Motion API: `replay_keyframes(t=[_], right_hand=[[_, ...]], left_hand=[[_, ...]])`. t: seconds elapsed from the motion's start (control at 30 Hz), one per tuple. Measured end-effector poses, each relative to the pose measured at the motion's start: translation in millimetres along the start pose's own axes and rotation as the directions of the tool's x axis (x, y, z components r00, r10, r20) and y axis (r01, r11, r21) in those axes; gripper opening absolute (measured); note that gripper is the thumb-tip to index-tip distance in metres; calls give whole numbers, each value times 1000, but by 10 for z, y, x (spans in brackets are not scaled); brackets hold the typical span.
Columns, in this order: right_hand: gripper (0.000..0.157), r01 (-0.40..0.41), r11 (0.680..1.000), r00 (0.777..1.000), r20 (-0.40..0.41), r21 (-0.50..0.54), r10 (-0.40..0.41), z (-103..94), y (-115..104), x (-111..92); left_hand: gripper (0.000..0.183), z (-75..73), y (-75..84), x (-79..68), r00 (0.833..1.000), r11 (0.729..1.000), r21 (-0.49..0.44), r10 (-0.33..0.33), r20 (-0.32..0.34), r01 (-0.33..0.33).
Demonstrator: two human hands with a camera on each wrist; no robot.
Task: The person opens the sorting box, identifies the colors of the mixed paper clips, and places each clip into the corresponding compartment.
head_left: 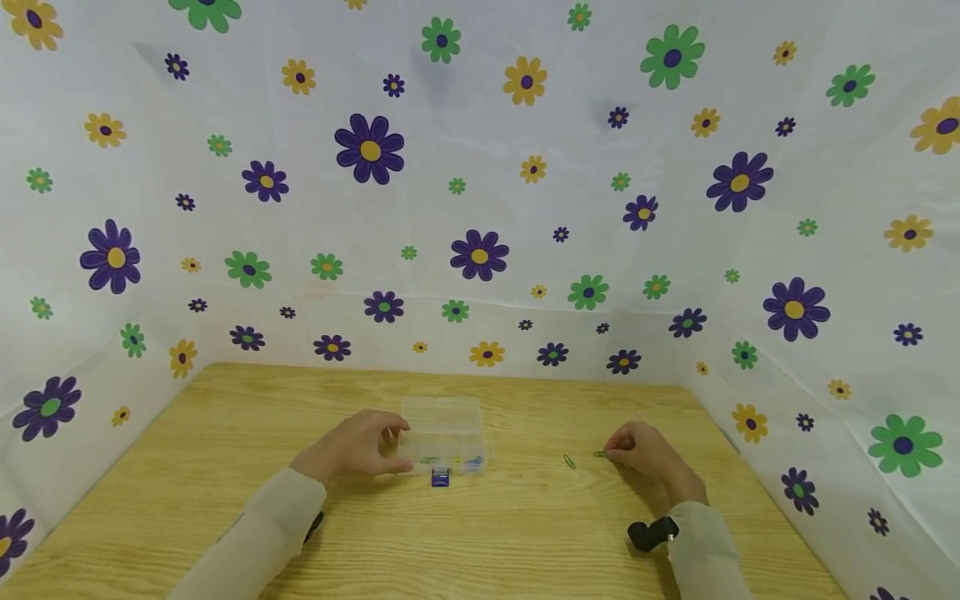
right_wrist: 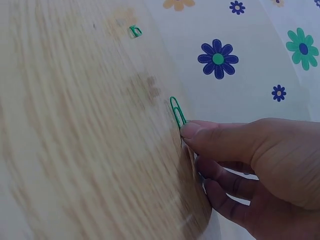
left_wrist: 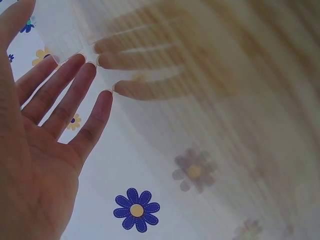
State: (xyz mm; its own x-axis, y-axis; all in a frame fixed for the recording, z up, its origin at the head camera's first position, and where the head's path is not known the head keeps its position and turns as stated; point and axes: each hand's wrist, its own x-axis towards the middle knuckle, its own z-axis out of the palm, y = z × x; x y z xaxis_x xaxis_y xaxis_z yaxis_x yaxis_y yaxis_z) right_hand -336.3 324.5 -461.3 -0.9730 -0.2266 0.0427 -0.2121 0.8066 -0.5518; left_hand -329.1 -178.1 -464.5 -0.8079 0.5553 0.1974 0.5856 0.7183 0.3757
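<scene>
A clear plastic compartment box (head_left: 450,446) lies on the table with its lid raised at the back. Green, yellow and blue small items show in its front compartments. At the box's left side is my left hand (head_left: 367,446), thumb by the front corner and index finger farther back; the left wrist view shows its fingers (left_wrist: 82,97) fairly straight, tips at the table surface. Between thumb and fingertips, my right hand (right_wrist: 240,155) pinches a green paper clip (right_wrist: 176,111) close to the tabletop. Another green paper clip (head_left: 569,462) lies between that hand and the box.
The wooden table (head_left: 480,542) is bordered at the back and sides by a white flowered sheet (head_left: 480,208). A purple-blue latch (head_left: 440,477) sticks out from the box's front. A black wrist device (head_left: 651,534) is strapped by the right sleeve.
</scene>
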Motion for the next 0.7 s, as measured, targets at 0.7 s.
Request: replay_keyframes(t=[0.7], right_hand=[[9, 124, 989, 992, 19, 82, -126, 137, -404, 114]], left_hand=[[68, 9, -12, 1, 1000, 1000, -3, -14, -6, 14]])
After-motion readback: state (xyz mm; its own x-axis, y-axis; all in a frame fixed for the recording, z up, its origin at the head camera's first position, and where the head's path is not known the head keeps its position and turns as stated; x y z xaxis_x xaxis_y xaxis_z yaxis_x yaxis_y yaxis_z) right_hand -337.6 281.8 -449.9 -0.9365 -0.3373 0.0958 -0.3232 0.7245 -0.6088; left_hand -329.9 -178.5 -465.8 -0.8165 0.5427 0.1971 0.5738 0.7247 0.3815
